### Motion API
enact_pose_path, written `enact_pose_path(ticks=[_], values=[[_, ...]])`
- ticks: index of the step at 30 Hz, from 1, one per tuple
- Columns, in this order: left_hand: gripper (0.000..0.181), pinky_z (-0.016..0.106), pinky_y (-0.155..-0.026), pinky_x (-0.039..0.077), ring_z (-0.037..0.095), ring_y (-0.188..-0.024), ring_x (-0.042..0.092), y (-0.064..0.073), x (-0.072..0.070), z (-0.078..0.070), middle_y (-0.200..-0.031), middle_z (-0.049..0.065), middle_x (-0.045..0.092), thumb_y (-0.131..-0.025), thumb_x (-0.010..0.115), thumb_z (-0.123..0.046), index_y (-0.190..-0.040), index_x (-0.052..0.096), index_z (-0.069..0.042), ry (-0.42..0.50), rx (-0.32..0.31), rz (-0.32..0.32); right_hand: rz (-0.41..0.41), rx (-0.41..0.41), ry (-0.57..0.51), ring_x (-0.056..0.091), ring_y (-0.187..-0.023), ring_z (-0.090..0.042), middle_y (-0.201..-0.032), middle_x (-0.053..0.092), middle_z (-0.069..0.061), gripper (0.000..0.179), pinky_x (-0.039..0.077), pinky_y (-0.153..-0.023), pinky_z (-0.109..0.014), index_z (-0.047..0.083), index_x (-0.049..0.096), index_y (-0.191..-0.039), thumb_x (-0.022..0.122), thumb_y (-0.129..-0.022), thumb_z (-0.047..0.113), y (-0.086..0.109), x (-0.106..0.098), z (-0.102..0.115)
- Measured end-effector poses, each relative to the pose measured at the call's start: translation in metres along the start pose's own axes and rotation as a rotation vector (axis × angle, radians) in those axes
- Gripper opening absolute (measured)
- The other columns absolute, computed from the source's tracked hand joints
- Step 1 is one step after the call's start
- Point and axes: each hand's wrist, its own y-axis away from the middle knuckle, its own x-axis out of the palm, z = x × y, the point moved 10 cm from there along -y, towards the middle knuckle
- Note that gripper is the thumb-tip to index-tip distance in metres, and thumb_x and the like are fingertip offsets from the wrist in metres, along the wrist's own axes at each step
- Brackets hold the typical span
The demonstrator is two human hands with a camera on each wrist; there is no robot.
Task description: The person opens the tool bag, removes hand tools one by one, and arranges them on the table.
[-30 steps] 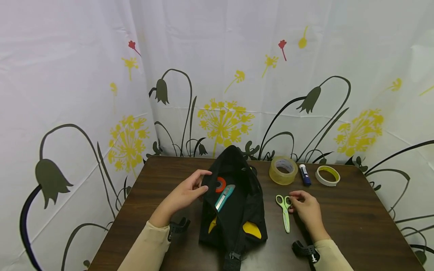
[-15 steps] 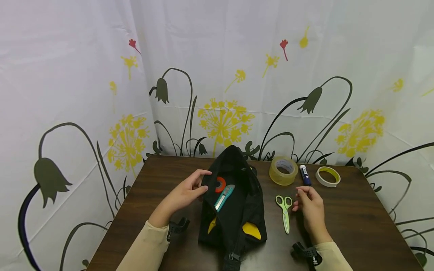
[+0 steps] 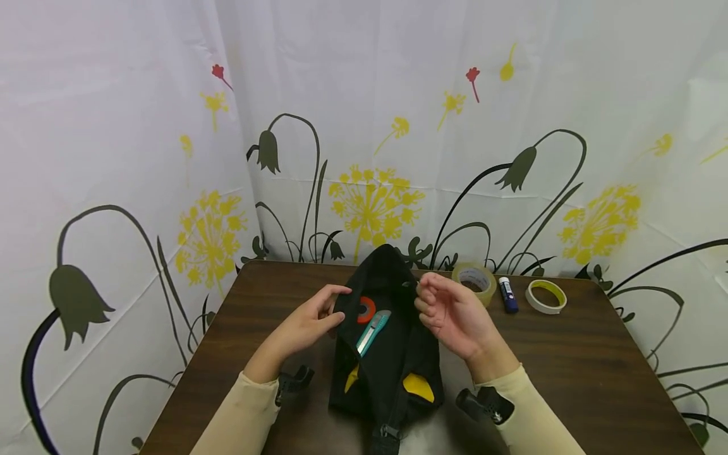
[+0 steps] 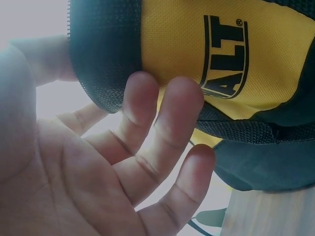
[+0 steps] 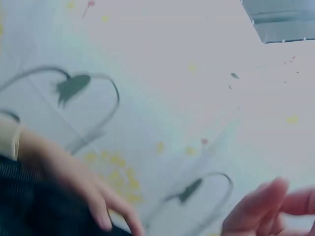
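Note:
An unzipped black and yellow fabric bag [image 3: 418, 341] stands on the table with its mouth spread, lettering on its yellow side in the left wrist view. The left hand [image 3: 301, 325] holds the bag's left rim, several fingers lying along the outside. Inside the bag show a teal utility knife [image 3: 373, 332] and an orange ring [image 3: 372, 309], apparently a small tape roll. At the bag's right rim, the right hand [image 3: 457, 316] is raised with its palm turned inward and fingers loosely curled; nothing shows in it. The green scissors are out of sight where this hand and wrist now cover the table.
Behind the right hand is a clear packing tape roll [image 3: 483, 281], partly covered. To its right are a glue stick [image 3: 508, 295] and a white tape roll [image 3: 546, 308]. The dark wooden table [image 3: 574, 366] backs onto a flower-printed curtain [image 3: 500, 95].
The right hand has let go of the scissors' handle, lifted away and swung left to the bag's rim. The left hand stays at the bag.

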Motion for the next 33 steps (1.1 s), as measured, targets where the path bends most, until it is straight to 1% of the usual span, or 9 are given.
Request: enact_pose_path(ticks=[3,7,12,17,19,21,25,27,33], values=[[0.049,0.031,-0.064,0.045,0.021,-0.069,0.049,0.001,-0.001,-0.002,-0.091,0.007,0.053,-0.112,0.062,-0.021,-0.158,0.048,-0.023,0.006,0.002,0.001,-0.092,0.140,0.011,0.047,-0.072,-0.010,-0.087,0.056,0.003,0.042,0.046,-0.065,-0.020,0.012,0.066,-0.106,0.028,-0.121,0.022,-0.026,0.000,-0.022],[0.049,0.031,-0.064,0.046,0.022,-0.070,0.054,0.000,0.000,-0.004,-0.091,0.008,0.057,-0.112,0.061,-0.019,-0.158,0.048,-0.022,0.025,0.012,0.001,-0.280,0.282,0.068,0.057,-0.076,-0.011,-0.087,0.061,0.001,0.028,0.054,-0.073,-0.020,0.011,0.065,-0.104,0.043,-0.117,0.022,-0.051,-0.016,-0.048],[0.049,0.031,-0.063,0.046,0.022,-0.070,0.055,0.001,0.000,-0.004,-0.091,0.008,0.057,-0.111,0.061,-0.018,-0.158,0.047,-0.021,0.014,0.016,0.001,-0.497,0.329,0.051,0.062,-0.079,-0.015,-0.089,0.062,-0.003,0.015,0.060,-0.081,-0.024,0.008,0.061,-0.107,0.050,-0.110,0.018,-0.067,-0.048,-0.070],[0.050,0.031,-0.063,0.045,0.020,-0.068,0.051,0.000,0.000,-0.005,-0.090,0.007,0.055,-0.111,0.061,-0.017,-0.158,0.048,-0.022,0.000,0.013,-0.004,-0.614,0.388,0.047,0.064,-0.083,-0.019,-0.094,0.059,-0.006,0.010,0.061,-0.078,-0.028,0.008,0.056,-0.107,0.053,-0.107,0.018,-0.074,-0.084,-0.095],[0.050,0.031,-0.063,0.045,0.020,-0.068,0.050,0.000,0.000,-0.004,-0.091,0.007,0.054,-0.110,0.061,-0.016,-0.158,0.048,-0.023,-0.003,0.006,-0.005,-0.633,0.437,0.075,0.064,-0.085,-0.020,-0.098,0.059,-0.007,0.016,0.060,-0.078,-0.029,0.006,0.055,-0.116,0.055,-0.107,0.020,-0.072,-0.098,-0.107],[0.050,0.031,-0.063,0.045,0.020,-0.068,0.049,0.001,-0.001,-0.003,-0.091,0.008,0.054,-0.110,0.060,-0.014,-0.158,0.049,-0.023,-0.007,-0.001,-0.005,-0.635,0.482,0.119,0.064,-0.086,-0.020,-0.102,0.060,-0.009,0.033,0.060,-0.078,-0.030,0.002,0.052,-0.133,0.056,-0.107,0.022,-0.069,-0.109,-0.117],[0.050,0.032,-0.066,0.046,0.024,-0.073,0.052,0.001,-0.004,-0.001,-0.093,0.012,0.056,-0.109,0.058,-0.010,-0.157,0.049,-0.022,0.010,-0.012,-0.003,-0.620,0.542,0.189,0.064,-0.086,-0.018,-0.108,0.063,-0.010,0.061,0.059,-0.079,-0.030,0.000,0.039,-0.159,0.057,-0.107,0.028,-0.064,-0.119,-0.127],[0.050,0.033,-0.066,0.045,0.024,-0.074,0.052,0.002,-0.005,0.000,-0.093,0.012,0.057,-0.109,0.058,-0.010,-0.157,0.049,-0.022,0.014,-0.016,0.001,-0.613,0.561,0.227,0.065,-0.085,-0.019,-0.107,0.065,-0.011,0.063,0.059,-0.078,-0.029,0.001,0.039,-0.161,0.056,-0.108,0.030,-0.063,-0.120,-0.128],[0.051,0.033,-0.063,0.043,0.021,-0.069,0.047,0.004,-0.007,0.001,-0.092,0.011,0.054,-0.109,0.058,-0.011,-0.157,0.049,-0.024,-0.011,-0.032,0.002,-0.590,0.627,0.353,0.066,-0.084,-0.022,-0.102,0.066,-0.012,0.057,0.060,-0.076,-0.033,0.005,0.045,-0.157,0.052,-0.110,0.035,-0.059,-0.125,-0.130]])
